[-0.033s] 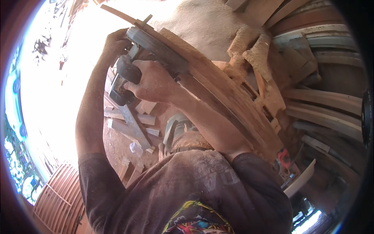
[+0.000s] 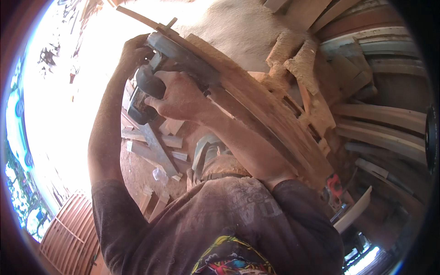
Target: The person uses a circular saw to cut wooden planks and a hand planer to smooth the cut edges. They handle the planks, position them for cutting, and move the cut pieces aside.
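Note:
An electric planer [image 2: 183, 57] with a grey body and a dark motor housing lies along a long wooden board [image 2: 261, 103], which is coated in sawdust. My right hand [image 2: 181, 96] is wrapped round its dark rear grip, thumb side toward me. Farther off, my left hand [image 2: 136, 48] bends over the planer's front end. The left fingers are closed there, partly hidden by the tool and glare. The planer's underside against the wood cannot be seen. A thin wooden strip [image 2: 140, 17] sticks out beyond the planer at the board's far end.
Sawdust-covered wooden pieces [image 2: 298, 59] sit right of the board, beside stacked timber [image 2: 380, 119]. Offcuts [image 2: 153, 151] litter the floor at left. A red and black object [image 2: 334, 185] lies at the board's near end. Slatted woodwork [image 2: 71, 227] stands at lower left.

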### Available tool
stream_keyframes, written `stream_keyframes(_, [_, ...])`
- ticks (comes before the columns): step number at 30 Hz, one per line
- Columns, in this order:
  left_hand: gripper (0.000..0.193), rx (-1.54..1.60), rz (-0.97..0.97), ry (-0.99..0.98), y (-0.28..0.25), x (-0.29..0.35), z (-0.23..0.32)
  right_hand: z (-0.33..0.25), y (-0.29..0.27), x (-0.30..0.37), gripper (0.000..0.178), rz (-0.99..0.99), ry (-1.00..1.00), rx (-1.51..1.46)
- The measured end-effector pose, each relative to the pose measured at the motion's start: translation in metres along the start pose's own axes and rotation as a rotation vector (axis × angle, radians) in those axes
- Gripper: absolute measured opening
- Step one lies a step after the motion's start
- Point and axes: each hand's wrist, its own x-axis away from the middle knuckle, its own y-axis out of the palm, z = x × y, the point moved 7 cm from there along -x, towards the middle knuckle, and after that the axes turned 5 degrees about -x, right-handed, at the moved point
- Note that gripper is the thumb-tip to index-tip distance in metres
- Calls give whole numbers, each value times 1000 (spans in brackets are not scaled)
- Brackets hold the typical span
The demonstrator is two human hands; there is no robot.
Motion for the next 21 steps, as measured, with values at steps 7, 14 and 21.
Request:
stream_keyframes(7, [57,-136,179,206,-36,31,56,3,-16,49,27,128,-185,-98])
stream_keyframes(14, [67,-255,344,420,-20,104,156,-23,-44,124,28,176,-295,2])
stream_keyframes(21, [77,36,-43,502,72,137,210,-69,-124,224,29,289,-279,32])
